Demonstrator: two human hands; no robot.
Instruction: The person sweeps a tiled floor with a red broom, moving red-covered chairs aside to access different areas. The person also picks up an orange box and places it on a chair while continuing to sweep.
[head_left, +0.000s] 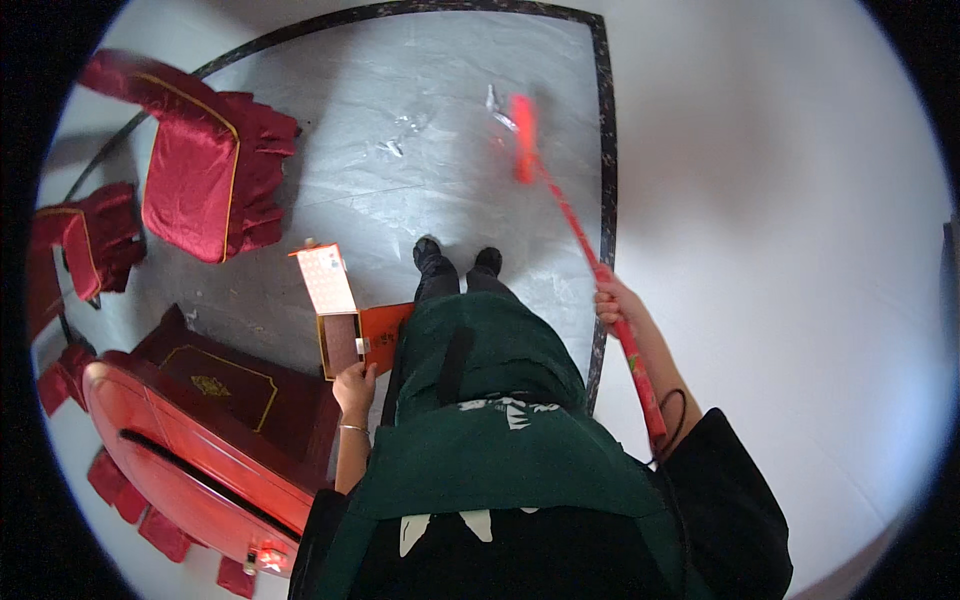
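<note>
My right hand (621, 304) is wrapped around the red patterned handle of what looks like a broom (574, 217). Its bright red head (524, 139) is blurred, at the floor beside silvery crumpled wrappers (504, 118). More clear and silvery litter (391, 147) lies to the left of it. In my left hand (355, 388) is an open cardboard box (341, 337) with a pale patterned lid lining (328, 280) and a brown inside. An orange panel (384, 330) bearing writing shows next to the box, partly hidden by my green apron (487, 345).
Chairs with dark red velvet covers (195, 172) stand to the left. A round red table (195, 442) on a dark red wooden base (225, 379) is close at my lower left. A dark border strip (604, 150) crosses the grey tiled floor (360, 202) on the right.
</note>
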